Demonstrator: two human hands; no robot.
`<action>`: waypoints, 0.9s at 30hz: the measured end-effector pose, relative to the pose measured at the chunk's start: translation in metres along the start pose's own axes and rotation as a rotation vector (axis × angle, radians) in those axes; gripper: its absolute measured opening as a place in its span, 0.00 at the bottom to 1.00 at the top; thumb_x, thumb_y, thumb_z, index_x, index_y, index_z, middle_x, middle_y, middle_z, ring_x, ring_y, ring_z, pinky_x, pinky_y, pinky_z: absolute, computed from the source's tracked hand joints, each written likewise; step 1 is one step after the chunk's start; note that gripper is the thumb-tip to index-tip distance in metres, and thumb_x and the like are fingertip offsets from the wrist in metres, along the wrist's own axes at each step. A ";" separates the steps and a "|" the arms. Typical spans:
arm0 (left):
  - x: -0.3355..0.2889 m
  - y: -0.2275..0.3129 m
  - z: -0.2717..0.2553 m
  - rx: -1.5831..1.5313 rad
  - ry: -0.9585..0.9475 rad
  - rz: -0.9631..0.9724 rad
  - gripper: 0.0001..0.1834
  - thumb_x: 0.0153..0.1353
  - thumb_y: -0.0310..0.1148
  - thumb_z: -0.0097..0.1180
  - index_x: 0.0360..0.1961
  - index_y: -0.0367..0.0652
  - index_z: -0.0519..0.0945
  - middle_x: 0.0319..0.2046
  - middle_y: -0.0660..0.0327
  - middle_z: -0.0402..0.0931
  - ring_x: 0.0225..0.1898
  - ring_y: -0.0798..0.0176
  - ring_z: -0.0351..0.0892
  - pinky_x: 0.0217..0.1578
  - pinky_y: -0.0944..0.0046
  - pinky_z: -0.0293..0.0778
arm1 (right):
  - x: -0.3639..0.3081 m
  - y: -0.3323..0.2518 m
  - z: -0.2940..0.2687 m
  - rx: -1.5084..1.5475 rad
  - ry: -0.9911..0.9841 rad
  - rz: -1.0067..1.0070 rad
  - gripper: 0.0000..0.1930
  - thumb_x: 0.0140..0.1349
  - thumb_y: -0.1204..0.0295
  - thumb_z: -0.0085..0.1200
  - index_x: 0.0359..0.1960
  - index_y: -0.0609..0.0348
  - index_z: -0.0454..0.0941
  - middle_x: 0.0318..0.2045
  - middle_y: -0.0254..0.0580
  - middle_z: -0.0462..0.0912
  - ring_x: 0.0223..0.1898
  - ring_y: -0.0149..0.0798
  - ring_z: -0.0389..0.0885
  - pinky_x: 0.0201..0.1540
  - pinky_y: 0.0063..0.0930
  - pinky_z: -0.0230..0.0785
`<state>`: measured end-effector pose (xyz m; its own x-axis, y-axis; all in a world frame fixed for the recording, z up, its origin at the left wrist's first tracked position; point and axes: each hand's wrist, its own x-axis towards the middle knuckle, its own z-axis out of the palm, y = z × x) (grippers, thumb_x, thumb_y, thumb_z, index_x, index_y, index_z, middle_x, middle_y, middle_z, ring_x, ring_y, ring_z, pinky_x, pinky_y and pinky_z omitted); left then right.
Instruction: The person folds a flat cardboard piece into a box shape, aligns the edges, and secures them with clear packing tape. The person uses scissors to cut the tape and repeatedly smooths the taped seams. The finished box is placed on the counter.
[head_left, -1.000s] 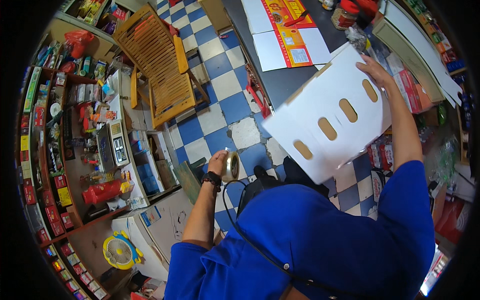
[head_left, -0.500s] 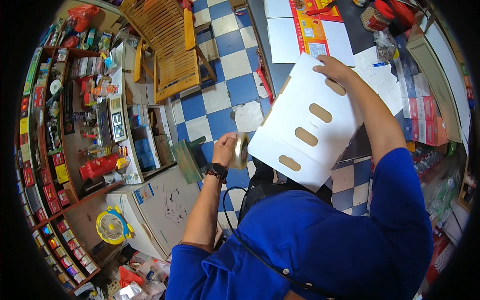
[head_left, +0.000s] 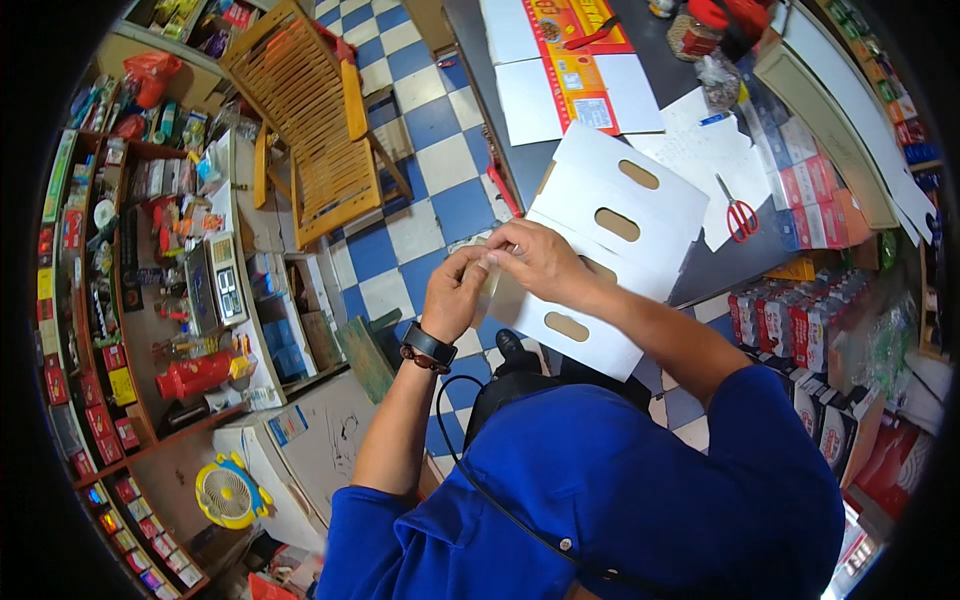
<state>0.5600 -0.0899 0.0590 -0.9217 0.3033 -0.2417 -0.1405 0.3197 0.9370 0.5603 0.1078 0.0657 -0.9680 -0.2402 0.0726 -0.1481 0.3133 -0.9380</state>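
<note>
My left hand (head_left: 458, 297) is closed around a roll of clear tape (head_left: 488, 296), its black watch and bead bracelet showing at the wrist. The fingertips of my right hand (head_left: 543, 264) are pinched together at the top of the roll, close against the left fingers. Just what they grip of the tape is too small to see clearly. Beneath my right forearm, a white cardboard piece (head_left: 642, 238) with several oval cut-outs leans between the dark table (head_left: 720, 268) and my body. My right hand and forearm cover part of it.
Red-handled scissors (head_left: 740, 218) and a white sheet (head_left: 690, 140) lie on the table. Farther back is a red-and-yellow printed cardboard (head_left: 575, 75). A wooden folding chair (head_left: 330, 150) stands at far left, beside crowded shelves (head_left: 125, 330). Shrink-wrapped packs (head_left: 790, 315) sit at right.
My right hand has left the cardboard's far edge and come over to the tape roll at my left hand. The cardboard now leans without that grip. The scissors have come into view.
</note>
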 end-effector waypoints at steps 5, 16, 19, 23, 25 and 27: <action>0.003 0.028 0.014 -0.006 -0.139 -0.018 0.22 0.67 0.37 0.60 0.59 0.42 0.76 0.45 0.60 0.82 0.43 0.69 0.80 0.46 0.66 0.76 | -0.009 -0.015 -0.014 -0.217 0.238 -0.175 0.06 0.64 0.73 0.57 0.35 0.62 0.77 0.32 0.49 0.80 0.36 0.52 0.81 0.41 0.41 0.73; 0.038 0.043 0.038 0.381 -0.372 -0.259 0.44 0.64 0.55 0.61 0.69 0.32 0.66 0.44 0.38 0.83 0.40 0.49 0.88 0.48 0.54 0.79 | 0.059 0.066 -0.126 -0.211 0.580 0.217 0.11 0.68 0.65 0.57 0.38 0.63 0.80 0.32 0.47 0.84 0.35 0.46 0.83 0.42 0.37 0.74; 0.061 0.040 0.053 0.578 -0.263 -0.142 0.42 0.65 0.60 0.57 0.63 0.30 0.73 0.46 0.37 0.83 0.50 0.44 0.85 0.53 0.53 0.77 | 0.090 0.114 -0.142 -0.122 0.431 0.315 0.12 0.69 0.64 0.56 0.39 0.63 0.80 0.36 0.48 0.85 0.39 0.47 0.83 0.45 0.37 0.73; 0.115 0.047 0.070 0.685 -0.266 -0.277 0.37 0.68 0.56 0.55 0.59 0.28 0.76 0.40 0.39 0.85 0.41 0.46 0.87 0.49 0.54 0.79 | 0.117 0.169 -0.146 -0.164 0.406 0.341 0.11 0.70 0.65 0.55 0.41 0.61 0.79 0.34 0.42 0.82 0.35 0.37 0.78 0.41 0.31 0.71; 0.141 0.051 0.075 0.637 -0.371 -0.423 0.33 0.69 0.55 0.54 0.55 0.30 0.79 0.37 0.41 0.85 0.38 0.47 0.87 0.46 0.55 0.80 | 0.124 0.188 -0.148 -0.200 0.404 0.363 0.10 0.70 0.65 0.55 0.42 0.60 0.79 0.33 0.40 0.81 0.34 0.34 0.77 0.40 0.29 0.71; 0.157 0.050 0.083 0.651 -0.405 -0.512 0.28 0.69 0.52 0.54 0.49 0.32 0.84 0.36 0.45 0.86 0.36 0.50 0.87 0.42 0.55 0.80 | 0.129 0.200 -0.148 -0.259 0.398 0.429 0.11 0.71 0.65 0.54 0.42 0.60 0.78 0.36 0.43 0.83 0.37 0.37 0.79 0.43 0.31 0.72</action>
<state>0.4376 0.0481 0.0474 -0.5893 0.2371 -0.7723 -0.1521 0.9063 0.3943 0.3755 0.2758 -0.0625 -0.9458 0.2999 -0.1246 0.2737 0.5296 -0.8029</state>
